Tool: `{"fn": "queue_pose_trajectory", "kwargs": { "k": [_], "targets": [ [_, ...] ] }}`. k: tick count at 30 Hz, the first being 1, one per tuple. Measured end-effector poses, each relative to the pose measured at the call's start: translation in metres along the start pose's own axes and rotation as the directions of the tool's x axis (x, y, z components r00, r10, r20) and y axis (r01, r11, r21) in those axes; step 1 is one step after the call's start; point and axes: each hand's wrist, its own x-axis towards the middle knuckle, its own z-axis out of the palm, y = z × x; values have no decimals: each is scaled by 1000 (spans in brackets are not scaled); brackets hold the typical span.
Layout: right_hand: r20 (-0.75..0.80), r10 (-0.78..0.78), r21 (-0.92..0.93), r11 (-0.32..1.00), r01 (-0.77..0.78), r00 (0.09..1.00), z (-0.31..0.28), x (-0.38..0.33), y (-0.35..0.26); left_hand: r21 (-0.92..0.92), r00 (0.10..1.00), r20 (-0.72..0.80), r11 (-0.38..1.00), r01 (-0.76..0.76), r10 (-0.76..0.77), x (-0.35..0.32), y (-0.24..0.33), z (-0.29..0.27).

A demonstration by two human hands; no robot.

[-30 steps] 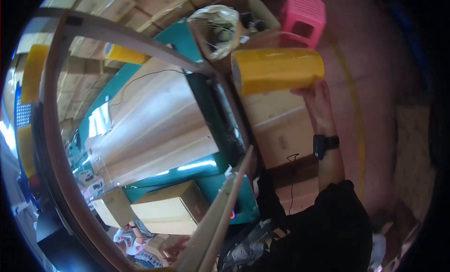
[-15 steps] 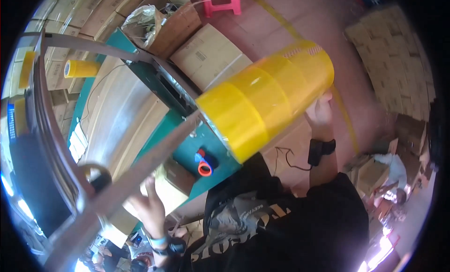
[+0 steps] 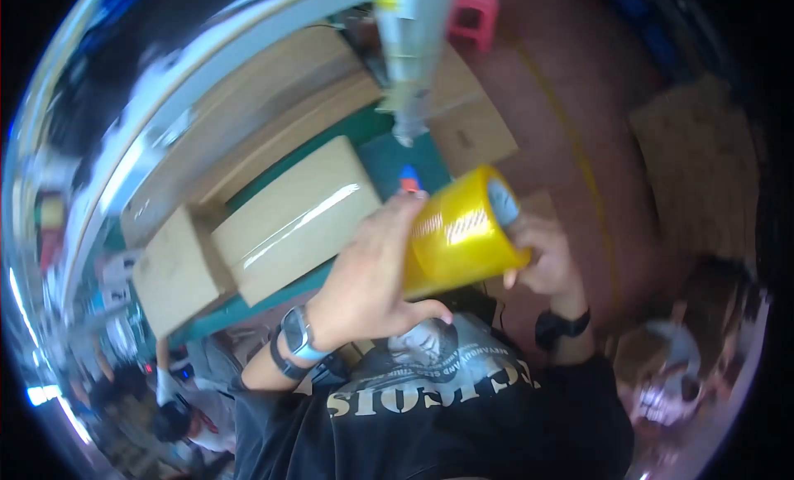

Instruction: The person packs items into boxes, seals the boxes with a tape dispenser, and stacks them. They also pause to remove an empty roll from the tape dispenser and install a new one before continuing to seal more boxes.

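A stack of yellow packing tape rolls (image 3: 459,232) is held in front of my chest, its hollow core facing up and to the right. My right hand (image 3: 546,252) grips its right end, with fingers at the core. At the other end, my left hand (image 3: 364,273) lies against the rolls; its fingers are stretched out and the thumb stands apart. The left hand covers that end. Beyond the hands, a long carton (image 3: 306,215) with a shiny tape strip lies on the green table (image 3: 380,161). A small blue and red object (image 3: 409,179) is partly hidden behind the rolls.
A metal post (image 3: 409,58) rises at the table's far right. A smaller carton (image 3: 178,269) stands left of the long one. Another carton (image 3: 475,116) and a pink stool (image 3: 475,12) are beyond the post. Other people are at lower left (image 3: 207,422) and lower right (image 3: 670,389).
The view has turned. The tape rolls have come lower, their cored end now showing. My left hand has left the table's left side and come up against them; the right still holds them.
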Motion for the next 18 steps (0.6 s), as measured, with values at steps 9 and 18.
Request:
{"fn": "queue_pose_trajectory", "kwargs": {
  "k": [9,18],
  "targets": [
    [498,140,28,984,-178,856,151,32,-109,-268,972,44,934,235,-231,-183,-11,-56],
    [749,81,30,987,-155,657,174,41,-112,-292,948,87,902,318,-306,-211,-9,-65]
  ]
}}
